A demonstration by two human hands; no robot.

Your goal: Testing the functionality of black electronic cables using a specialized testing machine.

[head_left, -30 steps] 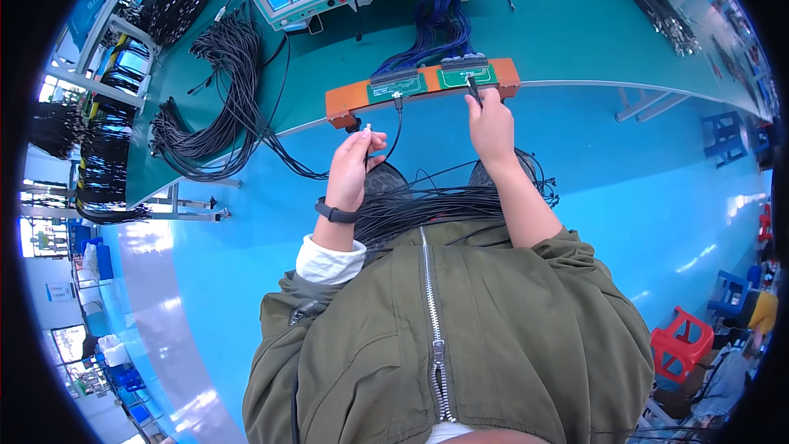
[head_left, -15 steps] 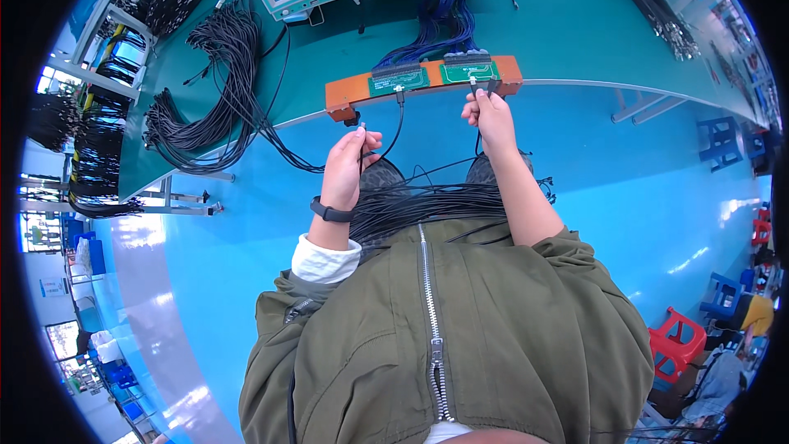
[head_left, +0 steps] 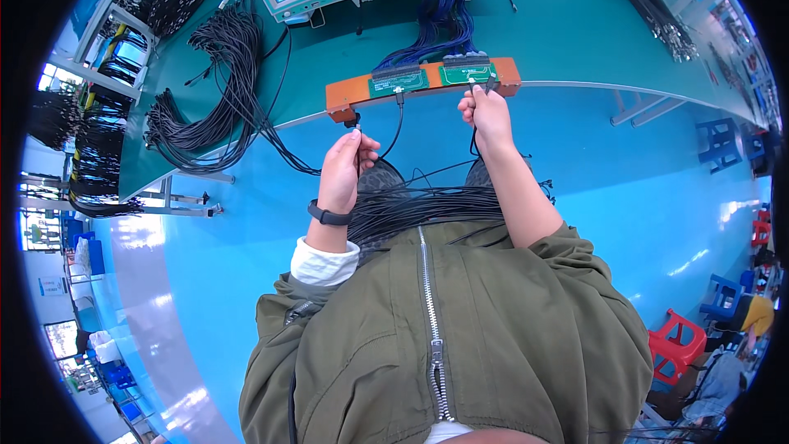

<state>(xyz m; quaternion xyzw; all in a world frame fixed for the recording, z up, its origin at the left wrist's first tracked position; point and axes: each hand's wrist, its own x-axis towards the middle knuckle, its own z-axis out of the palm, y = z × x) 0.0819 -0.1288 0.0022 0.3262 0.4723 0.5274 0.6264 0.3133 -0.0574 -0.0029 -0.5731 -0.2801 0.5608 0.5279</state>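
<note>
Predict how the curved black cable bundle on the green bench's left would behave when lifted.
The curved black cable bundle would probably sag, since its thin strands already bend in a loose arc. Strands trailing over the edge of the green bench might drag or tangle. Together, so many may feel heavy.

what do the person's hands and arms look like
The left hand is ungloved, with a dark wristband, a white cuff and an olive-green left sleeve. The right hand is also ungloved, its forearm bare up to an olive-green right sleeve.

Two hands point(head_left: 493, 122), two boards point(head_left: 400, 81), cables point(head_left: 427, 204) uncountable
</note>
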